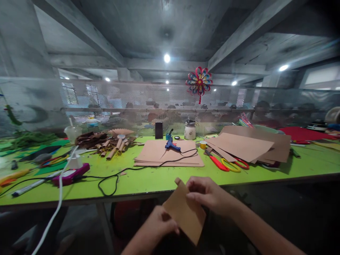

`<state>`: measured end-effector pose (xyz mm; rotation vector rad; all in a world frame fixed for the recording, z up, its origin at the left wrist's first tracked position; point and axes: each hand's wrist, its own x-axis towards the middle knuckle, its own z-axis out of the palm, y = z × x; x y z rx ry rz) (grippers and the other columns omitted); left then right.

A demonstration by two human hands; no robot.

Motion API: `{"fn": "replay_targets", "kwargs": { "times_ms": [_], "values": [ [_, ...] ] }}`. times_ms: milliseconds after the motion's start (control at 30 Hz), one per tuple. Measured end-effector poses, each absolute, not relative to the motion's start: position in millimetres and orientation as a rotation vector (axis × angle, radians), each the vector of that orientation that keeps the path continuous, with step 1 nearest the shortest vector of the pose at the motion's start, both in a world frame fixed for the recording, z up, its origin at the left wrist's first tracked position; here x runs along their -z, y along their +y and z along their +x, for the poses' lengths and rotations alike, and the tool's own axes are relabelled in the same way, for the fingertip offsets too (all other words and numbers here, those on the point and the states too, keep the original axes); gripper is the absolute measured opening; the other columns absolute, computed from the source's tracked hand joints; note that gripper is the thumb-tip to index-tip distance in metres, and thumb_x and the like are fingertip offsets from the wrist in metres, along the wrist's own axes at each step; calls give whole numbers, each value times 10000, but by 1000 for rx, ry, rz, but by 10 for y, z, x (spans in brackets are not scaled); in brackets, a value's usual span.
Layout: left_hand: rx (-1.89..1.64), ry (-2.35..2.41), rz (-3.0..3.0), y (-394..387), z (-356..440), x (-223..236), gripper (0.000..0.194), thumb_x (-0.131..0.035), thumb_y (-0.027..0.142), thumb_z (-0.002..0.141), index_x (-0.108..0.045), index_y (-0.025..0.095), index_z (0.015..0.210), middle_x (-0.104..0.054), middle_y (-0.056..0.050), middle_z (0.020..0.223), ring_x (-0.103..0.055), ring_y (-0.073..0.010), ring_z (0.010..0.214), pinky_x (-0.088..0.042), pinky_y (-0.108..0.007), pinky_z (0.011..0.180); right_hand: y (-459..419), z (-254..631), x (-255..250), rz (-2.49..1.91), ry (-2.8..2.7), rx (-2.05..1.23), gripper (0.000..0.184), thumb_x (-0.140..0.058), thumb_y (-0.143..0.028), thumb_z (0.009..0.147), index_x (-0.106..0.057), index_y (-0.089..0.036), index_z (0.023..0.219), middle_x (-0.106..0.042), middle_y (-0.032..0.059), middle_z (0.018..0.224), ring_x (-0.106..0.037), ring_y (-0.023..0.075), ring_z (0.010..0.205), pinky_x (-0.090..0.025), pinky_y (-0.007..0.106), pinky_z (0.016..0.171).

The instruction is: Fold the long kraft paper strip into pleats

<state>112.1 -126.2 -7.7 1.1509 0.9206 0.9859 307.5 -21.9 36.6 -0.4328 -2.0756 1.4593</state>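
Note:
A piece of brown kraft paper (190, 217) is held in front of the table's near edge, tilted, with one corner at the top curled into a small roll. My left hand (162, 223) grips its left edge, thumb on the near face. On the upper right edge, my right hand (205, 191) is closed with thumb and fingers on the paper. Beyond them, a blue glue gun (172, 144) rests on a stack of brown paper sheets (148, 152), its black cord trailing left over the green table (159, 180).
To the right lie red-handled scissors (219, 163), yellow-handled scissors (231, 165) and large brown sheets (244, 143). Rolled paper tubes (114, 150) sit at the left, behind a purple power strip (71, 174) with a white cable. A jar (190, 130) and a phone (158, 130) stand at the back.

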Motion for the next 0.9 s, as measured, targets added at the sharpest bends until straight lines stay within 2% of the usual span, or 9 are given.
{"fn": "replay_targets", "kwargs": {
  "times_ms": [33, 67, 167, 267, 333, 433, 500, 667, 900],
  "values": [
    [-1026, 962, 1189, -1116, 1000, 19, 223, -710, 316, 746, -660, 115, 830, -633, -30, 785, -573, -167, 787, -458, -258, 716, -109, 3081, -387, -467, -2160, -1395, 236, -632, -349, 798, -560, -129, 842, -559, 6, 743, -498, 96, 660, -389, 193, 591],
    [-1114, 1083, 1290, -979, 884, -64, 246, -660, 362, 784, -663, 119, 826, -627, -24, 753, -563, -153, 744, -443, -247, 685, 5, 3078, -408, -505, -2258, -1337, 216, -622, -332, 802, -571, -126, 843, -561, 5, 735, -495, 96, 649, -380, 190, 575],
    [-1206, 1439, 1634, -648, 656, -384, 294, -581, 408, 817, -660, 126, 850, -645, -44, 770, -562, -167, 738, -432, -263, 686, 346, 2995, -460, -551, -2535, -1114, 175, -585, -288, 810, -601, -122, 865, -588, 8, 739, -502, 102, 644, -383, 195, 573],
    [-1023, 1538, 2014, -360, 649, -571, 330, -537, 421, 817, -682, 137, 902, -669, -79, 905, -565, -197, 826, -422, -278, 735, 636, 2814, -493, -528, -2774, -813, 158, -591, -243, 784, -627, -107, 857, -587, 5, 700, -484, 103, 615, -367, 195, 551],
    [-847, 1507, 2166, -159, 702, -536, 361, -517, 440, 817, -687, 135, 911, -670, -74, 893, -558, -195, 806, -409, -267, 716, 789, 2687, -489, -491, -2853, -654, 149, -570, -223, 795, -637, -95, 828, -588, 10, 695, -473, 100, 613, -349, 194, 547],
    [-646, 1461, 2244, 85, 749, -346, 427, -484, 490, 821, -674, 112, 763, -599, -30, 704, -504, -154, 656, -344, -227, 573, 946, 2556, -440, -472, -2914, -626, 181, -563, -247, 812, -644, -91, 852, -604, 13, 709, -473, 94, 608, -343, 189, 540],
    [-634, 1458, 2277, 173, 743, -230, 442, -476, 492, 826, -645, 112, 675, -536, -10, 657, -463, -131, 614, -309, -221, 549, 998, 2518, -395, -475, -2932, -589, 194, -576, -256, 811, -648, -80, 852, -606, 20, 707, -472, 98, 610, -343, 194, 542],
    [-692, 1464, 2358, 197, 689, -140, 426, -457, 436, 847, -633, 130, 609, -453, 1, 638, -443, -129, 636, -301, -226, 578, 979, 2572, -289, -505, -2848, -600, 199, -578, -246, 814, -664, -79, 880, -620, 38, 756, -499, 112, 660, -371, 201, 585],
    [-659, 1522, 2371, 129, 663, -162, 378, -481, 322, 824, -589, 144, 508, -457, -4, 582, -470, -148, 657, -303, -245, 594, 849, 2778, -129, -704, -2578, -648, 182, -600, -236, 798, -682, -94, 877, -645, 52, 822, -548, 137, 766, -406, 221, 680]
  ]
}}
